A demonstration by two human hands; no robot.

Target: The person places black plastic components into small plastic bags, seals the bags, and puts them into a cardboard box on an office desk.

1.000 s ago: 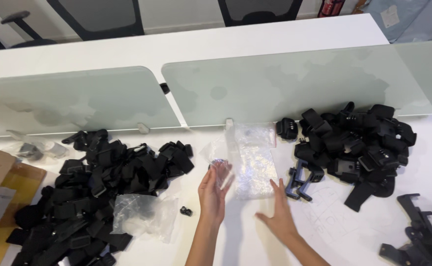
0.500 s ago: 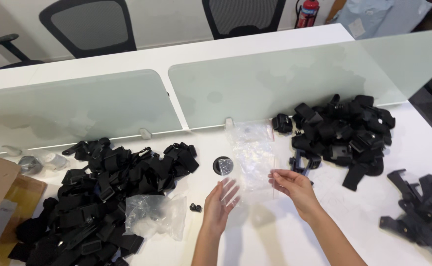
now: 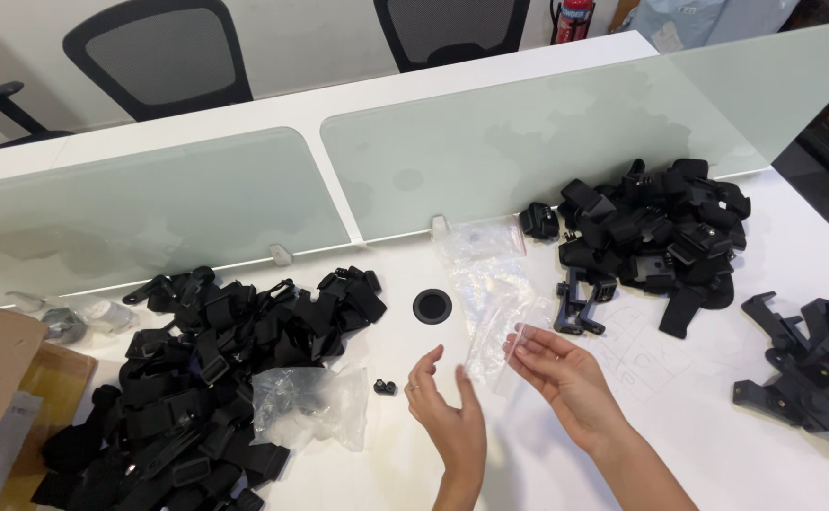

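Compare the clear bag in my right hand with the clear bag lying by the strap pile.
The bag in the right hand is small, flat and looks empty; the bag by the strap pile is bigger, crumpled and holds dark parts. One is pinched in fingertips, the other lies on the desk. Both are clear plastic.

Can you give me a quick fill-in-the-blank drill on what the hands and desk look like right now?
1. The right hand pinches a small clear plastic bag in its ____.
2. The left hand is open and holds ____.
3. The round black cable hole sits in the ____ desk.
4. The small black clip lies beside the crumpled clear plastic bag, left of the ____ hand.

Missing: fingertips; nothing; white; left
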